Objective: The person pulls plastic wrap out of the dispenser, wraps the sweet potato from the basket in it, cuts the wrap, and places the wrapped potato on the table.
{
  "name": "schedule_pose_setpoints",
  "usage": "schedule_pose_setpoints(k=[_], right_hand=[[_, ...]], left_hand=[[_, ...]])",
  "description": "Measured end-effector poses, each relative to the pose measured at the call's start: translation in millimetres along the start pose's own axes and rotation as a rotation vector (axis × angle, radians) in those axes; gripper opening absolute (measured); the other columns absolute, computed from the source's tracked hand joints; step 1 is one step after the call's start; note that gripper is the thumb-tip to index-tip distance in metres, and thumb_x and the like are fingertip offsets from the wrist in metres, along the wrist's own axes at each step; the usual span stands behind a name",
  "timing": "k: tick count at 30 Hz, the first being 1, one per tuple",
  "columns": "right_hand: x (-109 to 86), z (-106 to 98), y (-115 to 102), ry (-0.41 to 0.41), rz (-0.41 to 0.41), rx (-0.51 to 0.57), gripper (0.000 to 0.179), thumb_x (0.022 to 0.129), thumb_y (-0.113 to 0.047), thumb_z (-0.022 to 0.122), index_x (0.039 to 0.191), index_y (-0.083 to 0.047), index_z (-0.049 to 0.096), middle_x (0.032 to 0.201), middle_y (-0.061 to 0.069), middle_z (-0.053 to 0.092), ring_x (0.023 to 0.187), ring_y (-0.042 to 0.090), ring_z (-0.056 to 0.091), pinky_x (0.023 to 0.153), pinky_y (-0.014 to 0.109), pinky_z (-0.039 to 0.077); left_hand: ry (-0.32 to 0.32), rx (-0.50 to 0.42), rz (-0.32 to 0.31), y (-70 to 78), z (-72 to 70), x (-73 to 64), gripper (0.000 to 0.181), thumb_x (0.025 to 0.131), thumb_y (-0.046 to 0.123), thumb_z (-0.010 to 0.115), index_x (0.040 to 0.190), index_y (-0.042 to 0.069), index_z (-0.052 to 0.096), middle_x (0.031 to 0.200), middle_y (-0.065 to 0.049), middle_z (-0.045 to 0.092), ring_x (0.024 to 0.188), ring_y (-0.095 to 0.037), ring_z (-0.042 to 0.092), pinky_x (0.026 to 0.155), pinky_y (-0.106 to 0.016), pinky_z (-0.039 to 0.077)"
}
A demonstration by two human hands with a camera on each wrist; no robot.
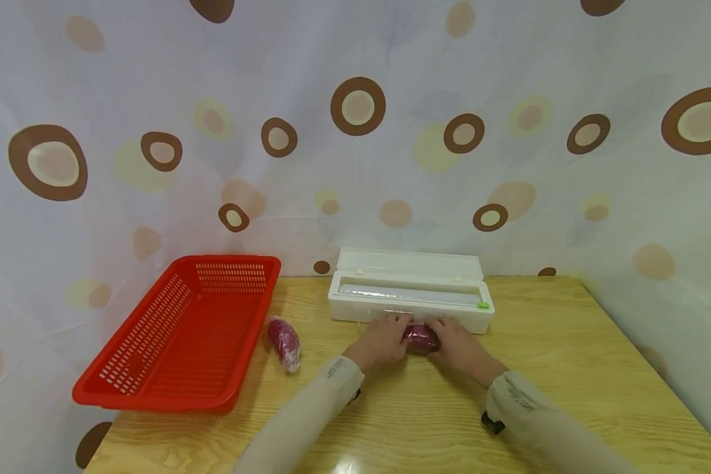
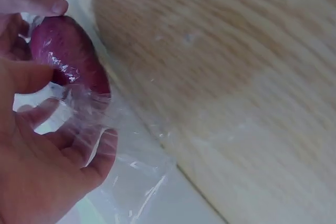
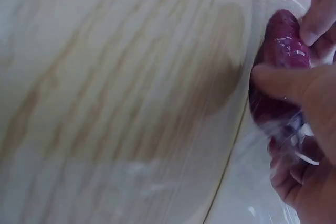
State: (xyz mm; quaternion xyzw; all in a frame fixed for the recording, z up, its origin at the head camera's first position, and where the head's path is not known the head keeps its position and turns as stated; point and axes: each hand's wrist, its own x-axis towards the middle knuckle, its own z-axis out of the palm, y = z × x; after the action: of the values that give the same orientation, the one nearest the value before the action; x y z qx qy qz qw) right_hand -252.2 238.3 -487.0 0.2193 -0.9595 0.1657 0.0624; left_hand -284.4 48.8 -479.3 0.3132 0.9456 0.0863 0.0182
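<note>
Both hands hold a purple-skinned sweet potato (image 1: 421,338) with shiny cling film (image 2: 139,169) around it, right at the front of a white cling film dispenser (image 1: 355,311). My left hand (image 1: 385,339) has its thumb on one end of the sweet potato, with film draped over its curled fingers in the left wrist view. From the other side my right hand (image 1: 459,345) grips it, thumb across the skin and fingers curled beneath, as the right wrist view shows. The dispenser's lid (image 1: 411,262) stands up at the back, and a film roll (image 1: 409,293) shows inside.
Left of the hands, another film-wrapped sweet potato (image 1: 284,343) lies on the wooden table (image 1: 403,421). Beside it stands a red plastic basket (image 1: 239,359) with slotted walls. A small green piece (image 1: 482,305) sits at the dispenser's right end. A patterned curtain (image 1: 415,184) hangs behind.
</note>
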Motion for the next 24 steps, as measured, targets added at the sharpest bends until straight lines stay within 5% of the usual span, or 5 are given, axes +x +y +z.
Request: schedule_pose_setpoints(k=[5,11,15,20,24], right_hand=[[-4.4,-5,3,0.004,0.032,0.179,0.048,0.086,-0.018,0.07,0.125,0.001,0.048,0.118,0.017,0.056,0.111,0.032,0.053,0.094,0.047,0.044],[-6.9,-12,6,0.009,0.007,0.287,0.04,0.094,-0.022,0.06,0.122,0.004,0.048,0.112,0.018,0.059,0.103,0.029,0.059,0.086,0.044,0.049],[-9.8,-14,9,-0.002,-0.025,0.178,0.043,0.088,-0.024,0.068,0.118,0.003,0.053,0.108,0.014,0.06,0.097,0.026,0.059,0.082,0.041,0.05],[-16.3,-19,14,0.059,-0.1,-0.041,0.054,0.074,-0.022,0.081,0.118,-0.002,0.057,0.108,0.012,0.058,0.098,0.027,0.058,0.084,0.044,0.049],[-17.2,-20,17,0.054,-0.139,-0.047,0.052,0.074,-0.018,0.081,0.118,-0.004,0.058,0.106,0.008,0.059,0.097,0.025,0.058,0.084,0.041,0.049]], left_hand=[[-0.006,0.061,0.015,3.9,-0.8,-4.7,0.058,0.089,0.032,0.06,0.141,0.017,0.038,0.13,-0.006,0.052,0.12,-0.024,0.048,0.095,-0.038,0.043],[0.143,0.107,0.015,12.6,0.0,-7.9,0.055,0.087,0.044,0.065,0.132,0.018,0.047,0.111,-0.007,0.061,0.099,-0.022,0.059,0.081,-0.035,0.05],[0.111,0.059,0.02,15.1,2.0,-7.8,0.042,0.087,0.044,0.064,0.119,0.018,0.054,0.098,-0.005,0.058,0.084,-0.017,0.059,0.069,-0.028,0.05],[0.002,-0.042,0.005,18.3,1.4,-6.4,0.044,0.088,0.047,0.061,0.119,0.015,0.054,0.101,-0.004,0.055,0.085,-0.014,0.058,0.072,-0.025,0.05],[-0.061,-0.067,0.012,20.5,-3.4,-6.3,0.046,0.091,0.049,0.055,0.121,0.014,0.053,0.104,-0.003,0.057,0.089,-0.013,0.059,0.077,-0.025,0.049]])
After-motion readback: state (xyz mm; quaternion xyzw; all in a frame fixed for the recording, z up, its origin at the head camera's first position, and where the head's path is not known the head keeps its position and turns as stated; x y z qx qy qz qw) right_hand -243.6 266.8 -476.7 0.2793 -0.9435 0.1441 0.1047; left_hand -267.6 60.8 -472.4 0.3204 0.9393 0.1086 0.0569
